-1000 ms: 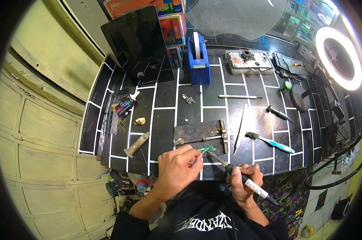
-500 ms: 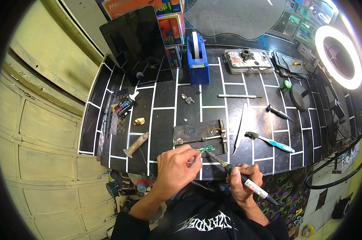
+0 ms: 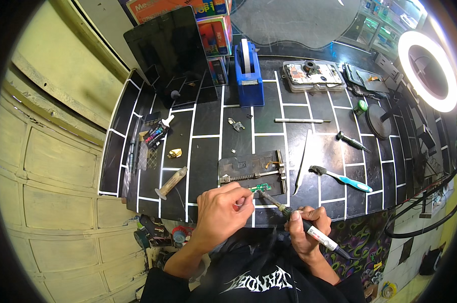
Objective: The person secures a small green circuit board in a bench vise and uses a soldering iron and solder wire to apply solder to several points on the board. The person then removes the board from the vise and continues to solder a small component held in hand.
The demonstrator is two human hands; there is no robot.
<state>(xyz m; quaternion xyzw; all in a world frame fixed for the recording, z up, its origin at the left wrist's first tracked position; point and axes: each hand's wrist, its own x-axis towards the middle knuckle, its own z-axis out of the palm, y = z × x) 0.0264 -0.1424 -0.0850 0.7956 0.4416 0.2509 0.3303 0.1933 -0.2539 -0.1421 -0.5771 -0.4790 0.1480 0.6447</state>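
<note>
My right hand (image 3: 305,237) grips a soldering iron (image 3: 321,236) with a black-and-white handle. Its tip points up and left, at the small green circuit board (image 3: 262,188), and appears to touch it. That board lies along the near edge of a dark metal clamp holder (image 3: 238,164) with a spring-wound rod. Just left of the board, my left hand (image 3: 222,212) is closed, thumb and fingertips pinched together beside the board's left end. Whatever is in this pinch is too small and too covered to make out.
White tweezers (image 3: 302,162), a blue-handled toothbrush (image 3: 349,183) and a screwdriver (image 3: 353,142) lie right of the holder. To its left is a syringe (image 3: 173,183). A blue tape dispenser (image 3: 250,86) and a dark upright panel (image 3: 168,55) stand behind; a ring light (image 3: 405,70) shines at right.
Both hands, the soldering iron and the board keep nearly the same places. The whole view has shifted only very slightly.
</note>
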